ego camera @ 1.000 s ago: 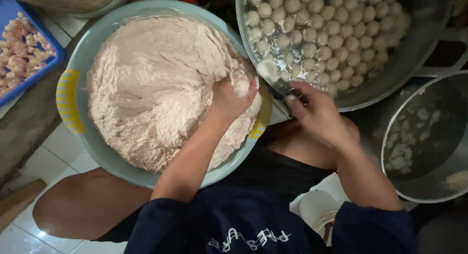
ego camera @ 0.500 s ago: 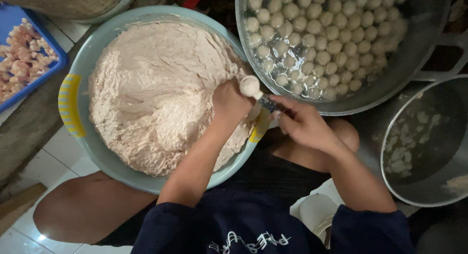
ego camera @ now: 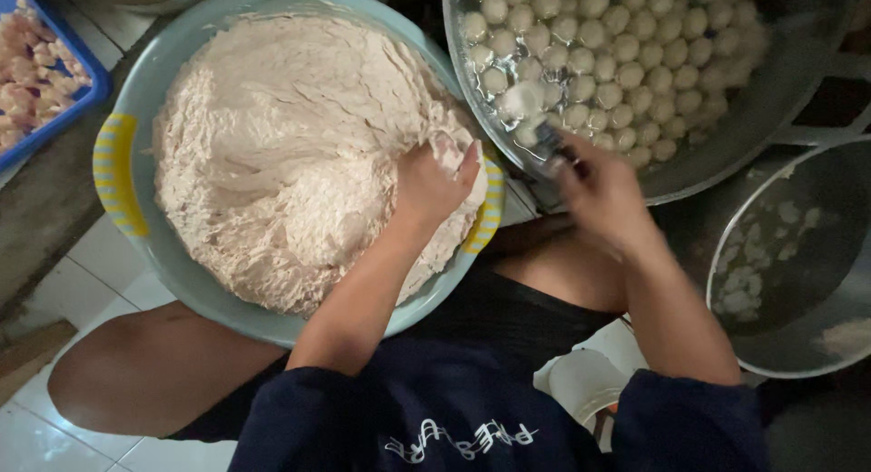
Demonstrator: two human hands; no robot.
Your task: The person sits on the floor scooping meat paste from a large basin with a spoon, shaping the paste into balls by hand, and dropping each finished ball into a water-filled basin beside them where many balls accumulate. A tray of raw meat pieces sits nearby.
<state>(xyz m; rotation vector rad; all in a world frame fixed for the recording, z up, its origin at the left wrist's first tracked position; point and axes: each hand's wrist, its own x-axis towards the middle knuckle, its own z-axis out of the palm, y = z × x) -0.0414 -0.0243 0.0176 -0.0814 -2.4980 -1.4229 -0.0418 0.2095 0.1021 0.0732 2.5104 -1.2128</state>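
So the left hand (ego camera: pixel 434 184) is sunk into a big mound of pale pinkish paste (ego camera: pixel 290 145) that fills a light blue plastic basin (ego camera: pixel 181 282) with yellow handles. The fingers are curled in and squeezing a lump of that paste at the right edge of the mound, right next to the basin's right handle. The basin sits on the person's lap, resting against a bare knee (ego camera: pixel 136 390) at the lower left.

The right hand (ego camera: pixel 603 195) is closed around a small metal spoon (ego camera: pixel 549 141), and the spoon's tip is at the near rim of a large metal pot (ego camera: pixel 780 82) just beside the basin on the right. That pot is full of water with loads of round pale balls (ego camera: pixel 617 55) floating in it, packed close together. The spoon end is blurry, so I can't tell if there's a ball on it.

Lower right there's a second, smaller metal pot (ego camera: pixel 798 345) with a few pale scraps in it. At the top left corner a blue tray (ego camera: pixel 63 118) holds pinkish pieces. White floor tiles (ego camera: pixel 100 263) show under the basin. The person wears a dark navy top (ego camera: pixel 454 418).
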